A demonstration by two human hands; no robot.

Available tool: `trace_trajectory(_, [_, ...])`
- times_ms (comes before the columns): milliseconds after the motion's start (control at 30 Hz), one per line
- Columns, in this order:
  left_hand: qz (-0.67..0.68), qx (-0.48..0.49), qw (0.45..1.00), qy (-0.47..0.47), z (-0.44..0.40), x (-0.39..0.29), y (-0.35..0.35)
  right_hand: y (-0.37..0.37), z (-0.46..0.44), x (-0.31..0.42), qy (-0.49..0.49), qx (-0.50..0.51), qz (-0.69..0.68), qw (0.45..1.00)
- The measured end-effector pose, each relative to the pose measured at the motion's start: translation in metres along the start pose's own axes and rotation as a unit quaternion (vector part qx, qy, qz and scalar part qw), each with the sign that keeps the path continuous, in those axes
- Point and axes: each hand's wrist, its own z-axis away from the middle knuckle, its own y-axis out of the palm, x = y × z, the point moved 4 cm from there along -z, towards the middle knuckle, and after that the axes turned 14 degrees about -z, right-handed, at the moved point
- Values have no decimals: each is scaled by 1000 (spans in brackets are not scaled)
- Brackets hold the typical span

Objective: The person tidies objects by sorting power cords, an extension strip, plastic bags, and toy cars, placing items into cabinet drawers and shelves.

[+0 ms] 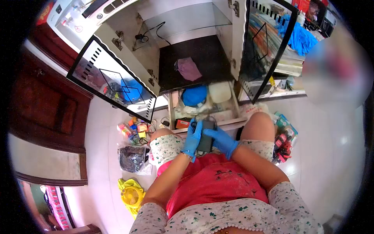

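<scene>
In blue gloves, my left hand (192, 137) and my right hand (222, 142) hold a dark grey, flat rectangular object (205, 141) between them, above my lap. My left fingers are closed along its left side, with what looks like a dark cord by the fingertips. On its right side, my right thumb and fingers press against it. The object's exact kind is not clear. Just beyond my hands is a pulled-out drawer (236, 102), with a blue round item (194, 95), a whitish container (220, 93) and a red-orange box (182, 123) in it.
Above the drawer, a cabinet stands with its left glass door (117, 80) and right glass door (269, 50) swung wide. A purple cloth (189, 69) lies on its black shelf. Around me on the floor are colourful blocks (142, 128), a plastic bag (132, 159), a yellow fan (131, 195) and red items (282, 148).
</scene>
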Motion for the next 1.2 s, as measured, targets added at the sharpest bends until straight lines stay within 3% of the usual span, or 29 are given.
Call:
trace_trajectory(100, [-81,-21,996,-2,-4,-10,0,-8,-11,-9,-9,33,11,999])
trace_trajectory(233, [-54,-6,997,-54,-40,3,6,-19,-26,13,-7,-56,-48,997])
trace_trajectory(300, [-126,56,985,101,-68,-1,14,-27,-44,30,8,-74,-103,992])
trace_trajectory(333, [-122,49,991,23,-74,-1,18,-40,-60,41,-11,-136,-91,987])
trace_trajectory(367, [-121,50,991,24,-93,10,20,-53,-73,51,-31,-195,-76,977])
trace_trajectory(433, [-312,41,946,77,-127,22,24,-69,-97,63,-51,-209,-71,974])
trace_trajectory(467, [-294,41,952,76,-129,18,28,-77,-110,70,-71,-221,-67,970])
trace_trajectory(500, [-292,42,952,76,-142,30,28,-90,-125,73,-73,-222,-66,970])
trace_trajectory(567, [-396,10,900,182,-178,54,28,-114,-155,83,-100,-234,-65,965])
trace_trajectory(633, [-385,46,912,136,-192,50,28,-136,-177,90,-69,-239,-39,968])
trace_trajectory(700, [-296,-5,945,138,-207,66,22,-174,-211,90,-80,-237,-11,968])
trace_trajectory(733, [-190,-28,979,68,-214,85,22,-176,-219,92,-77,-239,-9,968])
trace_trajectory(767, [-188,-28,980,64,-224,109,25,-177,-226,95,-96,-233,12,968])
trace_trajectory(800, [-234,-39,969,74,-244,152,22,-176,-233,97,-113,-227,32,967])
trace_trajectory(867, [-278,-50,956,78,-255,170,20,-173,-250,102,-118,-198,68,971])
trace_trajectory(933, [-397,20,907,141,-255,157,29,-185,-271,97,-119,-168,102,973])
trace_trajectory(967, [-433,43,886,160,-260,164,31,-207,-287,95,-197,-217,315,903])
trace_trajectory(1000, [-2,129,987,91,-280,203,30,-203,-284,97,-231,-230,417,849])
trace_trajectory(1033, [431,188,883,3,-291,227,36,-199,-280,98,-262,-252,512,779])
trace_trajectory(1067, [433,188,882,0,-297,222,44,-165,-251,107,-295,-267,559,727])
trace_trajectory(1100, [162,128,976,70,-301,208,49,-144,-230,110,-326,-281,603,672])
trace_trajectory(1167, [-123,61,982,134,-299,192,52,-153,-224,91,-324,-249,617,673])
trace_trajectory(1200, [-55,52,988,138,-296,190,49,-149,-224,88,-322,-214,629,674])
